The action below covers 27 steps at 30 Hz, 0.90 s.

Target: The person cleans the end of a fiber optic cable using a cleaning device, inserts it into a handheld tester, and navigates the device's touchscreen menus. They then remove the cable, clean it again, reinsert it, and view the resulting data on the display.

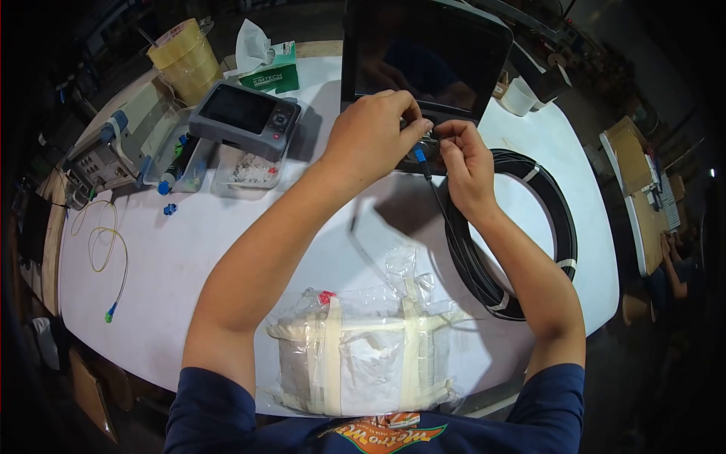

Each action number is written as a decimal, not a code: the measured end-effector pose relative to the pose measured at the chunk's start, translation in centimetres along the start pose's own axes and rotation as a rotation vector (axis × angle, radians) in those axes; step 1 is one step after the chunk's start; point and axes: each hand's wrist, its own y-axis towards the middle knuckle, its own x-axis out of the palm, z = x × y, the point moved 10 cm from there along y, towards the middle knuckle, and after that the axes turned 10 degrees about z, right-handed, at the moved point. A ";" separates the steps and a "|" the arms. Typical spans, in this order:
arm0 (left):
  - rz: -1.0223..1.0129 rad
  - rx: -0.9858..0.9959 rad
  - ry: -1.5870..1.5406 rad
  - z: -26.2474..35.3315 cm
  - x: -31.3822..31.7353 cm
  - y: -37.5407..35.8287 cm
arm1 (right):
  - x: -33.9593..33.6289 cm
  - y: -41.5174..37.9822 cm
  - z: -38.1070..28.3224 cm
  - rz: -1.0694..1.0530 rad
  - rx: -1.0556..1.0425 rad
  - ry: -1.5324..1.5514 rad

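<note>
Both of my hands meet in front of a dark-screened monitor [423,57]. My left hand [378,130] is closed, its thumb and index finger pinched at a small part too hidden to name. Just to the right, my right hand [467,163] is closed too, thumb against fingers, near the same spot. Between them a blue connector [420,154] sits on the end of a thin black cable, below the fingertips. That cable runs down toward a coil of black cable [563,219], which lies on the white table under my right forearm.
A bagged, taped package [370,363] lies near my body. At the left are a handheld device [238,113], a plastic tub [249,168], tape rolls [181,57], a tissue box [272,74], a grey instrument [121,144] and a yellow fiber [113,231]. Another person's arm [673,268] shows far right.
</note>
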 end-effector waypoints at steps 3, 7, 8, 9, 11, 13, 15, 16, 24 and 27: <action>0.040 -0.036 0.018 0.0 -0.2 -0.2 | 0.0 0.1 0.1 -0.004 0.004 -0.018; 0.039 -0.054 0.039 -0.1 0.0 -0.3 | 0.1 0.0 0.5 -0.005 0.028 0.029; 0.062 -0.023 -0.004 0.1 -0.2 -0.3 | 0.1 0.0 0.4 0.001 0.016 0.034; 0.085 0.009 -0.047 0.4 -0.3 -0.3 | 0.0 0.0 0.4 0.001 0.016 0.033; 0.061 0.035 -0.037 0.4 -0.3 -0.1 | 0.0 0.1 0.8 -0.023 0.044 0.030; 0.038 0.059 -0.025 0.6 -0.4 0.1 | 0.1 0.0 0.7 -0.021 0.068 0.072; -0.043 0.000 -0.039 0.0 0.1 0.1 | 0.2 0.0 0.8 -0.018 0.098 0.112; -0.046 0.000 -0.041 -0.1 0.2 0.1 | 0.2 0.0 0.6 -0.021 0.087 0.125; 0.015 0.001 0.020 0.1 -0.2 0.0 | 0.3 0.0 0.5 -0.040 0.076 0.112; -0.012 -0.042 0.036 0.0 0.0 -0.1 | 0.2 -0.1 0.4 -0.033 0.055 0.096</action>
